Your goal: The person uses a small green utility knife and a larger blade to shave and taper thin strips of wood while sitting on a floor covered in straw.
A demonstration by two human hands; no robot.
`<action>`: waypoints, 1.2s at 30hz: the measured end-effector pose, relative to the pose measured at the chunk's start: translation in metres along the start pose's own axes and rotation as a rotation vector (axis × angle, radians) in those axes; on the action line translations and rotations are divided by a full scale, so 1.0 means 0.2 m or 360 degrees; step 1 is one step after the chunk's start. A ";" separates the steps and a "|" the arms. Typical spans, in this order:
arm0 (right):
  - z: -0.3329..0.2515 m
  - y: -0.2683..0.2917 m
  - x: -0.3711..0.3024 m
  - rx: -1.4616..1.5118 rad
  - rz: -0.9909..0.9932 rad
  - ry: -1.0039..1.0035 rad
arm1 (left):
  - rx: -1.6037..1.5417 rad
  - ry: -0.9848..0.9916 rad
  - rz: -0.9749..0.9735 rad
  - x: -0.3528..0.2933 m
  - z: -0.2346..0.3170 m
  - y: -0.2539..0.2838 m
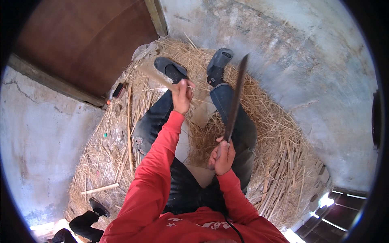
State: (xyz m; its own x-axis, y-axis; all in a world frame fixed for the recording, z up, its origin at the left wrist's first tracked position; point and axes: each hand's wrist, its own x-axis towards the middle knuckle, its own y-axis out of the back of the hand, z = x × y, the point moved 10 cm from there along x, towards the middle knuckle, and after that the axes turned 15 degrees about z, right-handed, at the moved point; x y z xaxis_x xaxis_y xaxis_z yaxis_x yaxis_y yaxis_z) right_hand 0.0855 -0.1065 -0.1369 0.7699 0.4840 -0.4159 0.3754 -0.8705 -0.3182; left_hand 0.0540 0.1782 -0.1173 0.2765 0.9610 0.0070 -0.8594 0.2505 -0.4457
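My right hand (223, 157) is closed round the handle of a machete (237, 95). Its long dark blade points up and away from me, over my right leg. Farther forward and to the left, my left hand (182, 97) grips a pale flat strip of wood or bamboo (156, 77), smeared by motion, which reaches out toward the upper left. Blade and strip are well apart. Between my legs, part of a pale block or board (182, 139) shows; its full shape is hidden.
Straw and shavings (275, 125) cover the floor, with a pile of split strips (279, 182) at right. A long thin stick (129, 129) lies left of my leg. Plastered walls (291, 52) and a brown door panel (89, 40) enclose the spot. Another person's shoe (99, 207) shows lower left.
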 end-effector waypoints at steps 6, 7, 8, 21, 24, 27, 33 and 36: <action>0.41 0.08 0.08 -0.0371 0.0008 -0.0068 | 0.0346 -0.0104 -0.0208 0.04 -0.05 -0.14; 0.48 0.12 0.10 -0.0480 0.0060 -0.0317 | 0.0439 -0.0169 -0.0198 0.04 -0.04 -0.15; 0.55 0.17 0.10 -0.0586 0.0113 -0.0568 | 0.0106 0.0134 -0.0204 0.04 -0.06 -0.13; 0.61 0.20 -0.03 -0.0714 -0.0084 -0.0394 | 0.0412 -0.0044 -0.0373 -0.02 -0.04 -0.26; 0.60 0.24 -0.06 -0.0505 0.0163 -0.0817 | 0.0256 0.0162 -0.0304 -0.03 -0.10 -0.19; 0.24 0.07 -0.07 -0.0388 0.0041 -0.0590 | 0.0374 -0.0101 -0.0384 -0.06 0.01 -0.22; -0.05 -0.06 -0.05 0.0022 -0.0050 0.0267 | 0.0551 -0.0196 -0.0440 -0.04 0.00 -0.26; 0.54 0.13 0.05 -0.0462 -0.0079 -0.0020 | 0.0678 -0.0230 -0.0478 -0.04 -0.01 -0.30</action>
State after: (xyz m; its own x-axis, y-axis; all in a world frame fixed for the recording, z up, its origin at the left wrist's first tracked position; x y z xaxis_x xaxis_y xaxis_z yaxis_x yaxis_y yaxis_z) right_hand 0.0471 -0.1144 -0.2415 0.7413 0.5260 -0.4169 0.5457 -0.8340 -0.0818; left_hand 0.1042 0.1545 -0.0921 0.5010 0.8384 0.2146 -0.8581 0.5135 -0.0028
